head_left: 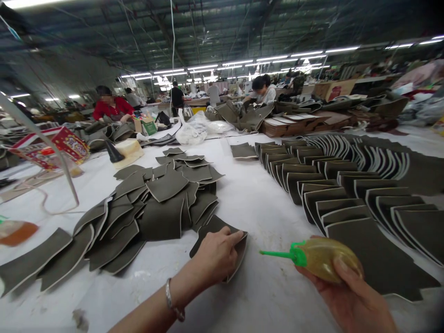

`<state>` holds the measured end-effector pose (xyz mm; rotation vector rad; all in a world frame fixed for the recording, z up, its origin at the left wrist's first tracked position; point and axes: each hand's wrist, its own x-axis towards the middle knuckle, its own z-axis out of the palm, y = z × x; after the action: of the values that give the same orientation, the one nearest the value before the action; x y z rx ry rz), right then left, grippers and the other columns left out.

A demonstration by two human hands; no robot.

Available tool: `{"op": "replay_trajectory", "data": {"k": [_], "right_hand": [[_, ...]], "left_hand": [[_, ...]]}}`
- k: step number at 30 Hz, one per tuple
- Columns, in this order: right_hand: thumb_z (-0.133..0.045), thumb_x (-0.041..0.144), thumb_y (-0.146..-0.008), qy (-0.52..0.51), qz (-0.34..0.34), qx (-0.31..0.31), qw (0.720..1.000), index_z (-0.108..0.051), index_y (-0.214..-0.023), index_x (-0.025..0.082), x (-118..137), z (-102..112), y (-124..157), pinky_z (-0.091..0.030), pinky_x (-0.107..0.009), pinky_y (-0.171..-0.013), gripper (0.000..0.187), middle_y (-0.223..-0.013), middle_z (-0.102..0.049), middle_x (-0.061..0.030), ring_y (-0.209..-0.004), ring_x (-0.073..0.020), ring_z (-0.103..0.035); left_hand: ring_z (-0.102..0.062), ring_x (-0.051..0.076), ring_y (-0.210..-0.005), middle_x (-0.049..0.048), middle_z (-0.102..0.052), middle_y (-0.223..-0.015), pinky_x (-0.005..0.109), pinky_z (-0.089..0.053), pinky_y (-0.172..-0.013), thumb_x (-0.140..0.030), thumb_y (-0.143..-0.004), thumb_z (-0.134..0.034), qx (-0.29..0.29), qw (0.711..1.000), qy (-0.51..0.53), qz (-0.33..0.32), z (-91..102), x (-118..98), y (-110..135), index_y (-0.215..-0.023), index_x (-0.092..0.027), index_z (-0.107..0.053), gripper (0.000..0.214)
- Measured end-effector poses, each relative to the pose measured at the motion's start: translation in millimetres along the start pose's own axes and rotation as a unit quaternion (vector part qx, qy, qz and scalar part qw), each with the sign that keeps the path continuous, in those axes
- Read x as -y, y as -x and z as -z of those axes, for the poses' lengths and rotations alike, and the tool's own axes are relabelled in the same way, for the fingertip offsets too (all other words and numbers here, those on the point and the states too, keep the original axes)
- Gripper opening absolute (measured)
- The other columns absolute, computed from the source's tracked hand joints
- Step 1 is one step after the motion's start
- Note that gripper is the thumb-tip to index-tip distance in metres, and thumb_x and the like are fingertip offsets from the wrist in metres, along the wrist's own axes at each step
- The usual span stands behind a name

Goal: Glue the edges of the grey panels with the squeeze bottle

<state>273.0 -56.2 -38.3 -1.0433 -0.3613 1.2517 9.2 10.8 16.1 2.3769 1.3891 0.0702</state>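
Left hand (215, 253) rests on a dark panel (211, 227), index finger extended along its right edge, the other fingers curled; whether it grips or only presses cannot be told, the thumb being hidden. Right hand (352, 291) is closed around a squeeze bottle (333, 260), its green nozzle pointing at the panel, apart from it. Bottle is rounded, translucent, amber. Panels are smooth-faced, pale-edged, with curved sides: a loose heap (163, 217) left, overlapping rows (315, 185) right, on the white tabletop (267, 300). Second bottle (17, 232) is cut off at left.
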Motion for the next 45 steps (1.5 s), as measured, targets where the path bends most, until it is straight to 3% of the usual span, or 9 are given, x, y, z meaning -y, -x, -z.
{"op": "replay_trajectory", "data": {"k": [3, 5, 7, 12, 19, 25, 31, 41, 45], "right_hand": [[-0.088, 0.04, -0.067, 0.123, 0.096, 0.04, 0.987, -0.068, -0.117, 0.028, 2, -8, -3, -0.059, -0.033, -0.082, 0.056, -0.109, -0.07, -0.0051, -0.098, -0.0261, -0.066], [-0.087, 0.041, -0.069, 0.232, 0.179, 0.058, 0.954, -0.065, -0.118, 0.029, 5, -14, -5, -0.055, -0.02, -0.078, 0.055, -0.103, -0.068, -0.0016, -0.09, -0.019, -0.064], [-0.085, 0.044, -0.072, 0.337, 0.242, 0.078, 0.906, -0.063, -0.118, 0.03, 8, -20, -6, -0.053, -0.016, -0.072, 0.052, -0.099, -0.065, 0.0001, -0.083, -0.0164, -0.063], [-0.077, 0.053, -0.077, 0.479, 0.313, 0.08, 0.816, -0.059, -0.117, 0.028, 10, -26, -10, -0.054, -0.03, -0.078, 0.05, -0.104, -0.063, -0.0025, -0.084, -0.0217, -0.064], [-0.071, 0.057, -0.081, 0.524, 0.351, 0.073, 0.773, -0.056, -0.12, 0.029, 9, -29, -8, -0.051, -0.039, -0.078, 0.05, -0.107, -0.061, -0.004, -0.088, -0.0264, -0.062], [-0.068, 0.051, -0.088, 0.566, 0.407, 0.125, 0.706, -0.052, -0.124, 0.029, 12, -27, -6, -0.052, -0.034, -0.079, 0.045, -0.11, -0.06, -0.0044, -0.091, -0.0248, -0.062], [-0.068, 0.056, -0.086, 0.56, 0.407, 0.08, 0.717, -0.053, -0.122, 0.028, 11, -33, -4, -0.052, -0.035, -0.074, 0.047, -0.106, -0.061, -0.0038, -0.084, -0.025, -0.063], [-0.067, 0.053, -0.088, 0.569, 0.412, 0.082, 0.707, -0.053, -0.12, 0.027, 12, -40, 2, -0.051, -0.035, -0.075, 0.043, -0.105, -0.06, -0.0045, -0.083, -0.0247, -0.063], [-0.065, 0.053, -0.089, 0.572, 0.378, 0.083, 0.724, -0.053, -0.119, 0.027, 12, -38, 0, -0.052, -0.034, -0.073, 0.042, -0.104, -0.061, -0.0039, -0.083, -0.024, -0.064]], "left_hand": [[-0.068, 0.022, -0.083, 0.0029, -0.067, -0.099, 0.033, -0.051, -0.078, -0.013, -0.087, -0.042, 0.003, 1.0, 0.013, -0.006, 1.8, 4, -2, -0.132, -0.033, -0.062, 0.053], [-0.068, 0.022, -0.084, 0.0028, -0.068, -0.099, 0.033, -0.051, -0.08, -0.014, -0.086, -0.043, 0.005, 1.0, 0.023, -0.009, 2.7, 6, -4, -0.132, -0.033, -0.063, 0.053], [-0.068, 0.023, -0.089, 0.0033, -0.069, -0.102, 0.033, -0.052, -0.083, -0.015, -0.084, -0.044, 0.008, 0.999, 0.038, -0.013, 3.2, 8, -5, -0.133, -0.032, -0.062, 0.055], [-0.067, 0.025, -0.1, 0.0053, -0.069, -0.114, 0.036, -0.051, -0.092, -0.018, -0.081, -0.049, 0.014, 0.997, 0.07, -0.014, 3.0, 12, -5, -0.135, -0.025, -0.062, 0.056], [-0.065, 0.025, -0.106, 0.0029, -0.069, -0.12, 0.035, -0.051, -0.094, -0.019, -0.08, -0.049, 0.027, 0.996, 0.086, -0.021, 1.8, 17, -9, -0.135, -0.027, -0.062, 0.056], [-0.065, 0.025, -0.107, 0.0017, -0.069, -0.122, 0.035, -0.05, -0.096, -0.017, -0.08, -0.049, 0.03, 0.995, 0.095, -0.012, 2.0, 17, -10, -0.133, -0.027, -0.064, 0.056], [-0.067, 0.026, -0.1, 0.0029, -0.069, -0.116, 0.036, -0.052, -0.091, -0.02, -0.082, -0.049, 0.021, 0.996, 0.088, -0.01, 0.1, 14, -8, -0.134, -0.027, -0.063, 0.054], [-0.068, 0.026, -0.089, 0.0038, -0.068, -0.106, 0.036, -0.053, -0.08, -0.025, -0.087, -0.047, 0.006, 0.999, 0.045, -0.009, -3.8, 10, -3, -0.136, -0.029, -0.06, 0.051], [-0.069, 0.026, -0.089, 0.0043, -0.068, -0.107, 0.037, -0.053, -0.08, -0.027, -0.088, -0.048, 0.008, 0.999, 0.039, -0.015, -5.1, 11, -3, -0.136, -0.028, -0.06, 0.049]]}}
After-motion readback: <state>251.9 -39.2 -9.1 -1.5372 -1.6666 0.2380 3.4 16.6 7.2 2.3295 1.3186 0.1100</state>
